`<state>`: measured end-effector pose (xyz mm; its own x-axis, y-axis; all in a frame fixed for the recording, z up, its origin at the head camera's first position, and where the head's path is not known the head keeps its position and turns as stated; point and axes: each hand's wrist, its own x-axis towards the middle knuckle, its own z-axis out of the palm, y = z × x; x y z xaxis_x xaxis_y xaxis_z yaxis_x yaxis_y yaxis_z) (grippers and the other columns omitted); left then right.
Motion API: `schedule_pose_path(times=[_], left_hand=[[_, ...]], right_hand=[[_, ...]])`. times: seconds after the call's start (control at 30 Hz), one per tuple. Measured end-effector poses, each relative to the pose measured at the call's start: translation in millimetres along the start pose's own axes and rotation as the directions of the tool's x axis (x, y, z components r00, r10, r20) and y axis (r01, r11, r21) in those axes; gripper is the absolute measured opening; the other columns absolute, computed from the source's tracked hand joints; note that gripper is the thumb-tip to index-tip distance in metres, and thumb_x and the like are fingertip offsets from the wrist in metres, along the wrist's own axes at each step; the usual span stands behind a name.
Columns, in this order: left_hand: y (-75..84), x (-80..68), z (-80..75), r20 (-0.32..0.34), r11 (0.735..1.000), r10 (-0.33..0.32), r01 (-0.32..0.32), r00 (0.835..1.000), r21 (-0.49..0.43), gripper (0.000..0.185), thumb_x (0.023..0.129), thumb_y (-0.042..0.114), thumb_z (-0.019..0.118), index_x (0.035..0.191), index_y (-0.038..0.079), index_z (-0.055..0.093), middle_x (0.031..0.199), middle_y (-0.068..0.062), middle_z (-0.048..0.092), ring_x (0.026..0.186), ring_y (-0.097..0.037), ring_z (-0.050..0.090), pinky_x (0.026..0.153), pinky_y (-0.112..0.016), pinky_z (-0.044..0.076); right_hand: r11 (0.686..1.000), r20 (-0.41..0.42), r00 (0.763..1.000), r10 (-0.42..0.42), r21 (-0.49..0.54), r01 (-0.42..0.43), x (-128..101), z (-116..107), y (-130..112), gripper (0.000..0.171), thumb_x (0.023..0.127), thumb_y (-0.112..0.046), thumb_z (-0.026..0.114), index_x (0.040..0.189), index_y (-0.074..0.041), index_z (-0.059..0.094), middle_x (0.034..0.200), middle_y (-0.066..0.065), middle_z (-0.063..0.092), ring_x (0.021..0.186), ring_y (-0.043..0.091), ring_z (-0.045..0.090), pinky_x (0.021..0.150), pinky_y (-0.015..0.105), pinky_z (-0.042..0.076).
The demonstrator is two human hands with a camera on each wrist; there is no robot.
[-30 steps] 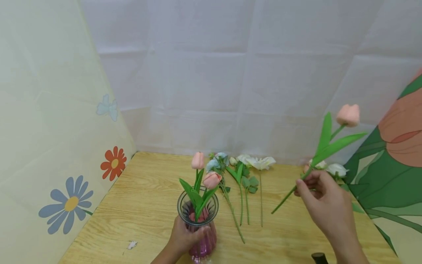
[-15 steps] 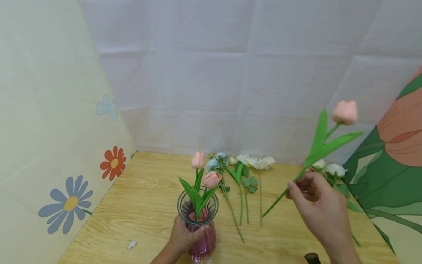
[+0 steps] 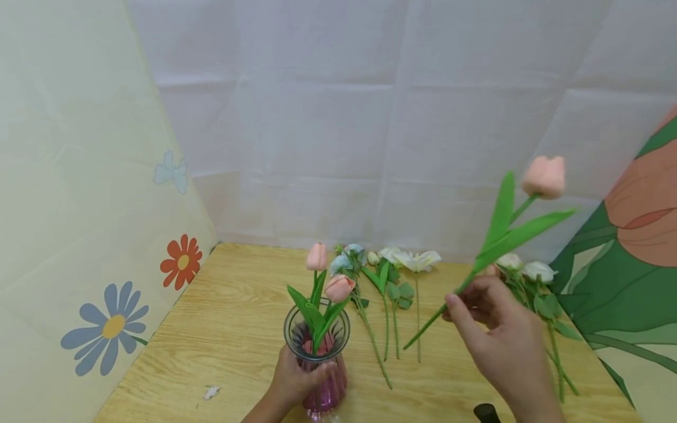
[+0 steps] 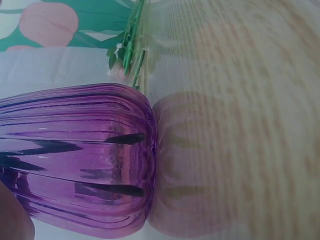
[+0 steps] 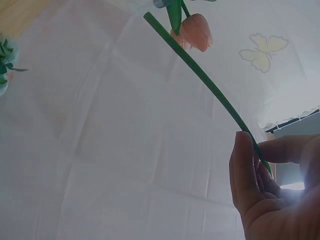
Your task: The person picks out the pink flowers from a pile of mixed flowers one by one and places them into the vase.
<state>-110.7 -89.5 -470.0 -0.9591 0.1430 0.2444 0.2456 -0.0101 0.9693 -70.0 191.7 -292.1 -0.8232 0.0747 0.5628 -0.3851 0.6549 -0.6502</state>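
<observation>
- Gripping the purple glass vase [image 3: 321, 376] low on its ribbed belly, the left hand [image 3: 294, 382] has its fingers curled round the glass; it stays where it was a second ago.
- Two pink tulips [image 3: 338, 287] with green leaves stand upright in the vase.
- Just right of the vase, loose stems [image 3: 388, 294] with pale blue and white blooms lie flat on the table, unmoved.
- Further right of the vase, the right hand [image 3: 494, 338] pinches a third pink tulip [image 3: 543, 176] by its green stem between thumb and fingertips, the other fingers loosely curled; the bloom tilts up and to the right, the stem end points down toward the vase.
- Since a second ago this hand and its tulip have shifted left, nearer the vase, uncovering more white flowers [image 3: 531, 276] lying behind it.
- A light wooden table [image 3: 233, 329] carries everything.
- White creased cloth hangs behind the vase, a flower-printed panel [image 3: 113, 326] stands to its left, and a panel printed with a large tulip stands far right.
</observation>
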Motion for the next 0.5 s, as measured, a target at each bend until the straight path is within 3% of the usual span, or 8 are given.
schedule_pose_path(times=[0.3, 0.5], left_hand=[[1.7, -0.6, 0.2, -0.015, 0.999, -0.049, 0.049, 0.999, -0.005, 0.072, 0.079, 0.015, 0.081, 0.141, 0.014, 0.046, 0.134, -0.004, 0.062, 0.123, -0.020, 0.061, 0.108, -0.023, 0.048], [0.9, -0.9, 0.0, -0.009, 1.000, -0.009, 0.010, 1.000, 0.012, 0.069, 0.079, 0.014, 0.081, 0.139, 0.013, 0.048, 0.131, -0.006, 0.063, 0.120, -0.020, 0.062, 0.107, -0.026, 0.049]], right_hand=[[0.994, -0.007, 0.999, -0.038, 0.103, 0.038, 0, 11, -14, 0.014, 0.092, 0.001, 0.070, 0.100, -0.005, 0.061, 0.085, 0.003, 0.069, 0.071, 0.008, 0.070, 0.066, 0.018, 0.061], [0.986, -0.012, 0.999, -0.047, 0.162, 0.049, 1, 16, -20, 0.014, 0.091, 0.004, 0.069, 0.100, -0.003, 0.061, 0.085, 0.003, 0.069, 0.070, 0.009, 0.071, 0.064, 0.021, 0.062]])
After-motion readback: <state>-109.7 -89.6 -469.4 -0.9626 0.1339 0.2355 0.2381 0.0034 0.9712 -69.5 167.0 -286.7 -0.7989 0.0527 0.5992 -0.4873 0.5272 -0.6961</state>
